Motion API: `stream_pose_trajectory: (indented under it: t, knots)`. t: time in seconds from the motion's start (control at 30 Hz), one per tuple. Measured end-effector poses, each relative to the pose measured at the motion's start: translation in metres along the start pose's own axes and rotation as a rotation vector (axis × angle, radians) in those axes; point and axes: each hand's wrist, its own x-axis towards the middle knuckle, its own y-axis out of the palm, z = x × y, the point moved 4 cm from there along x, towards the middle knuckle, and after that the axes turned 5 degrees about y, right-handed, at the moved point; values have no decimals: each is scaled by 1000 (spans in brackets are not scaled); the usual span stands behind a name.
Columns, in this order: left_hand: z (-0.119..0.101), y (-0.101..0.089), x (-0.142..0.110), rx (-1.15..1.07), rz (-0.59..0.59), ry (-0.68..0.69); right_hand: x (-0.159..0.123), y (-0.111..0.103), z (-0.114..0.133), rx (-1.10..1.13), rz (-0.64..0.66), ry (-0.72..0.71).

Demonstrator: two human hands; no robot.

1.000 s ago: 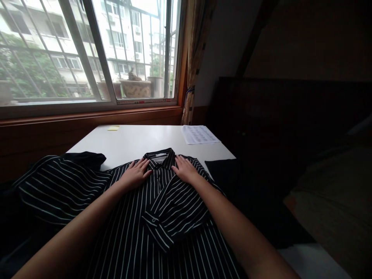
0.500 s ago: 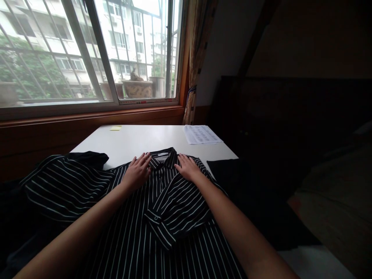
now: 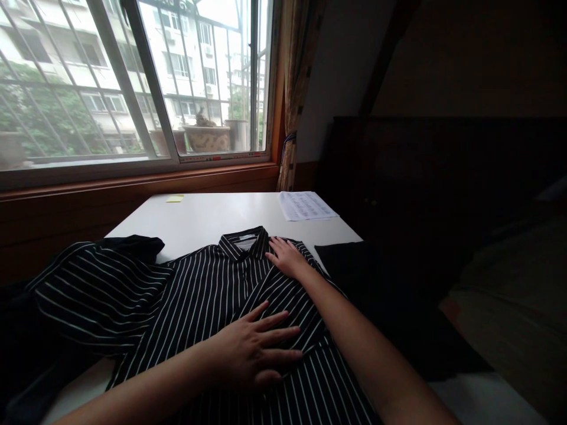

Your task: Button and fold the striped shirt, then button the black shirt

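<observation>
A black shirt with white stripes (image 3: 195, 295) lies spread out on a white table (image 3: 199, 215), its collar toward the window. One sleeve is folded across the chest on the right; the other sleeve (image 3: 101, 289) stretches out to the left. My left hand (image 3: 259, 345) rests over the folded sleeve, fingers spread, hiding the cuff. Flat beside the collar, at the right shoulder, is my right hand (image 3: 286, 255), its fingers stretched out. Neither hand grips the cloth.
Dark folded cloth (image 3: 381, 295) lies along the table's right side. Printed sheets (image 3: 306, 205) and a yellow sticky note (image 3: 175, 198) are at the far edge. More dark clothing (image 3: 26, 354) is at the left. A window (image 3: 177, 88) and a tied curtain (image 3: 290, 147) stand behind.
My left hand has moved from the left of the collar down and right onto the folded sleeve, its fingers now spread. My right hand has stayed at the shoulder.
</observation>
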Motion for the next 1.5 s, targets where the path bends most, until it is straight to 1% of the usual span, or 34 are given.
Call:
stream_pose_trajectory:
  t: [0.13, 0.33, 0.47, 0.57, 0.63, 0.67, 0.77, 0.83, 0.93, 1.03, 1.13, 1.2, 1.33, 1.4, 1.5]
  knots:
    - [-6, -2, -8, 3, 6, -10, 5, -3, -11, -13, 37, -11]
    - [-13, -5, -11, -14, -1, -44, 23, 0, -30, -39, 77, 70]
    - [-14, -6, -14, -25, 8, -30, 30, 2, -36, -53, 70, 104]
    - [-7, -3, -20, 37, -7, -43, 31, 1, -37, -58, 39, 116]
    - [5, -2, -26, 114, -71, -111, 30, -1, -36, -64, -1, 121]
    - [14, -1, -30, 155, -116, -177, 29, -2, -35, -68, -27, 120]
    - [48, 2, -47, 251, -217, -455, 24, -9, -28, -81, -116, 102]
    - [71, 6, -61, 275, -213, -627, 20, -13, -21, -85, -170, 90]
    - [98, 10, -79, 283, -158, -775, 14, -15, -10, -75, -219, 88]
    - [120, 5, -90, 270, -104, -863, 10, -9, 4, -53, -194, 41]
    - [143, -7, -92, 279, -77, -923, 8, 0, 18, -30, -140, -21]
    - [159, -15, -93, 301, -76, -957, 9, 6, 23, -16, -105, -36]
    - [187, -21, -96, 314, -83, -1001, 13, 13, 21, 3, -30, -45]
    - [195, -21, -98, 310, -82, -1004, 15, 14, 18, 7, -3, -48]
    - [202, -21, -100, 303, -75, -1002, 18, 14, 14, 9, 27, -53]
